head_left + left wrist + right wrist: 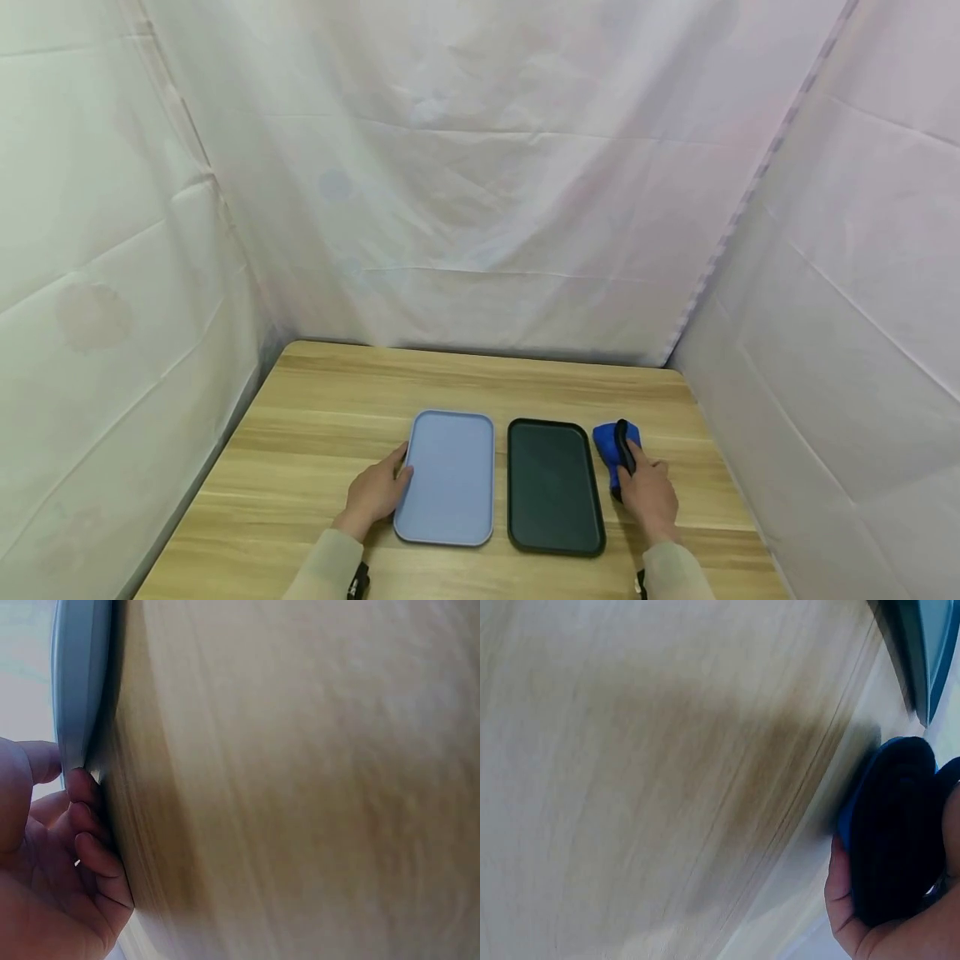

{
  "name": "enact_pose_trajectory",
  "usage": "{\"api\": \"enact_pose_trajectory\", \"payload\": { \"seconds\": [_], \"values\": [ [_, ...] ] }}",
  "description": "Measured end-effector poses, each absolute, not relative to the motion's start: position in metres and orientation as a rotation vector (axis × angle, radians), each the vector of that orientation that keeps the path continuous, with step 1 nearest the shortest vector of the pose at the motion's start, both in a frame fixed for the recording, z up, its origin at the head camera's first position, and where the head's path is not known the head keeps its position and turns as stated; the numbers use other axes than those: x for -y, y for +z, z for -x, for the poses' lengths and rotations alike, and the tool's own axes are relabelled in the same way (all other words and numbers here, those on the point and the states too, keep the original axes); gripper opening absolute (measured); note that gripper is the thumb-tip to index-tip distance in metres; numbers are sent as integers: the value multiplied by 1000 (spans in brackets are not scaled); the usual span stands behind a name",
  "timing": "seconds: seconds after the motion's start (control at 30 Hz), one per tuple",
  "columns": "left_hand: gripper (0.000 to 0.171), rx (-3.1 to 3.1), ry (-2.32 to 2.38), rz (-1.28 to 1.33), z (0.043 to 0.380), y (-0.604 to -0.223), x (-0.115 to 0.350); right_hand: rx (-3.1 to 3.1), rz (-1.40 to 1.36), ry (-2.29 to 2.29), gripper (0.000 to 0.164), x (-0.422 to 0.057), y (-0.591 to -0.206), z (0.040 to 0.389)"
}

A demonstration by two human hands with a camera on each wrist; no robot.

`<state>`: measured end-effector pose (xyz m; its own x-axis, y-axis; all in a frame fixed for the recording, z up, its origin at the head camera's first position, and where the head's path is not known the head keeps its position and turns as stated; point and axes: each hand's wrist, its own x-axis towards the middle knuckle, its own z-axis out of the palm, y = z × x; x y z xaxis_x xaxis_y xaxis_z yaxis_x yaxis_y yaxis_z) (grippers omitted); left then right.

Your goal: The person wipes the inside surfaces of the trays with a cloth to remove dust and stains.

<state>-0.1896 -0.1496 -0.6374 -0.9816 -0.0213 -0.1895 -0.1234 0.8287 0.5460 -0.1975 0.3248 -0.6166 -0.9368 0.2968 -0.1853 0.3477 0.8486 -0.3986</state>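
My left hand [375, 492] pinches the left rim of a light blue tray [448, 479]. In the left wrist view its thumb lies on the upper side of the rim, with curled fingers [94, 855] at the underside, close to the wood. To the right, my right hand [651, 496] grips a blue object with a black handle-like strip [617, 446]; its exact kind I cannot tell. In the right wrist view the object shows a dark rounded end [896, 832], fingers wrapped along its side. A dark green tray [555, 487] lies between the two hands.
Both trays are on a wood-grain table [337, 392], side by side with a narrow gap. White curtains [480, 208] enclose the table at the back, left and right. Dark bands sit at both wrists, below light sleeves.
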Motion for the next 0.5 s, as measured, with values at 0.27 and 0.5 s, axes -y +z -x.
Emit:
{"api": "enact_pose_trajectory", "payload": {
  "seconds": [0.27,0.5],
  "values": [
    [52,-2816,891,127,189,-634,148,-2923,-509,-672,62,-331,-616,196],
    [51,-2811,893,126,190,-636,149,-2957,-548,-812,63,-319,-608,191]
  ]
}}
